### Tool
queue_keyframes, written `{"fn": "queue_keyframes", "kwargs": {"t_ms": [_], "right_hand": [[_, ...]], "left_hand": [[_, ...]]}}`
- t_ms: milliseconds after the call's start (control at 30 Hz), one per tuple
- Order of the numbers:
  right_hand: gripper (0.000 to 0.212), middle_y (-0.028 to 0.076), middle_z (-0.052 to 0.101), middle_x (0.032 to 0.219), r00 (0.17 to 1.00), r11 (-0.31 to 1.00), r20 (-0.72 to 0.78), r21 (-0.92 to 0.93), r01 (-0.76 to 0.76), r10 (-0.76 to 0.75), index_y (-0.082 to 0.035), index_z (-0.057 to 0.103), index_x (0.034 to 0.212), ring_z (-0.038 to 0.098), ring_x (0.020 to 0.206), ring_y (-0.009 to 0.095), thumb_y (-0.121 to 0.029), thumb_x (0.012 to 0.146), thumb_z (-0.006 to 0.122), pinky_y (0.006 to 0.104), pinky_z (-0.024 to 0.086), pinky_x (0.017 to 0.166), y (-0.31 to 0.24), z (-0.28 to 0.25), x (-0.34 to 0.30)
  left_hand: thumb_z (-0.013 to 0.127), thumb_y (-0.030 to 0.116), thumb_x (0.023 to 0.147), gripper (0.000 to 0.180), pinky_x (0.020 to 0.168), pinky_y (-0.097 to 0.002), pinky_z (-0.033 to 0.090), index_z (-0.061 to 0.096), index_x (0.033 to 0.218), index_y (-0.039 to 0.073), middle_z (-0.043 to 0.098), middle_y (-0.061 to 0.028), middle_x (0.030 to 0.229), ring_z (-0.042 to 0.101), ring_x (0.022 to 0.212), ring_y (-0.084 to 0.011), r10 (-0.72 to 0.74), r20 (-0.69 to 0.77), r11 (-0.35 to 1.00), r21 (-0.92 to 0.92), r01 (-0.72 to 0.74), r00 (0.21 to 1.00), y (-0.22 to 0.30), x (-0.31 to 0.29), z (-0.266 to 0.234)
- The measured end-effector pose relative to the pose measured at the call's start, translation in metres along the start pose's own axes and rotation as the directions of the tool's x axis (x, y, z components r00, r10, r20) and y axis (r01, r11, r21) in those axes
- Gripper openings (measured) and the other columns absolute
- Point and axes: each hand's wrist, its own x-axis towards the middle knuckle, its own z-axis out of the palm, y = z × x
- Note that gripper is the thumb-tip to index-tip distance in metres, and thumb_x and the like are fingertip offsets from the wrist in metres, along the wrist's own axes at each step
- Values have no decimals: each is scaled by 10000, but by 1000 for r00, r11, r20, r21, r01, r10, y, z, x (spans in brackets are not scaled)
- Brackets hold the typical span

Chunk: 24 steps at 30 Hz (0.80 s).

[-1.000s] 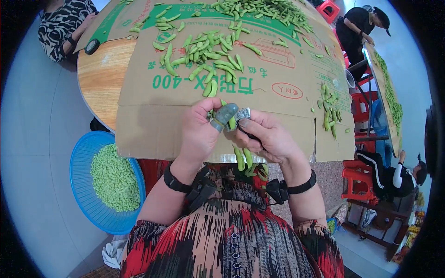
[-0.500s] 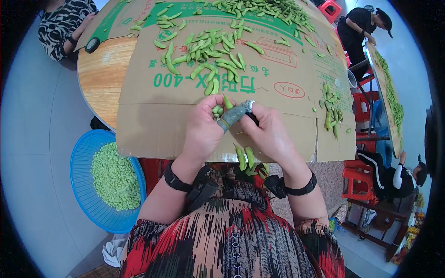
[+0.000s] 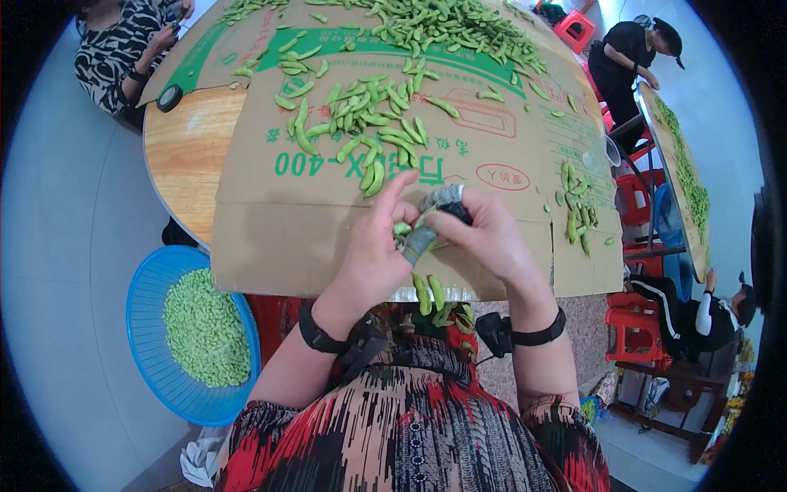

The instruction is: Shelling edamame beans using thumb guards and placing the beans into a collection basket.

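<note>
Above the near edge of the cardboard, my left hand curls around several green soybeans, its index finger raised. A grey-green covering wraps its thumb. My right hand meets it, thumb and covered fingers pinched together. A bit of green pod shows between the two hands, mostly hidden by the fingers. Just beyond lies a loose group of soybean pods on the cardboard. A few more pods hang at the table's near edge, by my lap.
A blue basket of shelled beans stands low at the left. A large pod heap covers the far side; a smaller group lies right. One person sits at the far left; others work at a second table.
My left index finger has lifted away from the pod, which stood upright between my hands. My right thumb has moved in over the left thumb's covering. The view has shifted slightly.
</note>
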Motion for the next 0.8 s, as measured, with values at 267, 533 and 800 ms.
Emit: {"fn": "queue_keyframes", "kwargs": {"t_ms": [267, 533, 800], "right_hand": [[28, -52, 377, 523, 953, 452, 293, 841, -297, 81, -59, 530, 884, 315, 376, 14, -54, 859, 543, 145, 217, 316, 17, -5, -13], [77, -82, 405, 550, 971, 707, 212, 670, -227, 110, -53, 581, 896, 335, 422, 3, -124, 871, 564, 166, 244, 372, 0, 0, 3], [483, 178, 614, 645, 983, 456, 124, -873, 173, -135, -8, 589, 788, 628, 626, 322, -488, 745, 631, 400, 495, 561, -38, 29, 51]], "left_hand": [[651, 18, 720, 301, 584, -286, 464, 629, 1019, 49, 594, -91, 776, 586, 672, -223, 378, 60, 913, 140, -383, 924, 18, 0, -4], [454, -62, 792, 277, 547, -180, 404, 488, 1039, 60, 562, -12, 871, 514, 698, -61, -73, -18, 847, -529, 52, 997, 1, -3, -9], [474, 232, 938, 205, 525, -196, 343, 510, 947, 30, 548, -74, 877, 457, 637, -117, -366, -365, 532, -837, -129, 856, -7, 1, -24]]}}
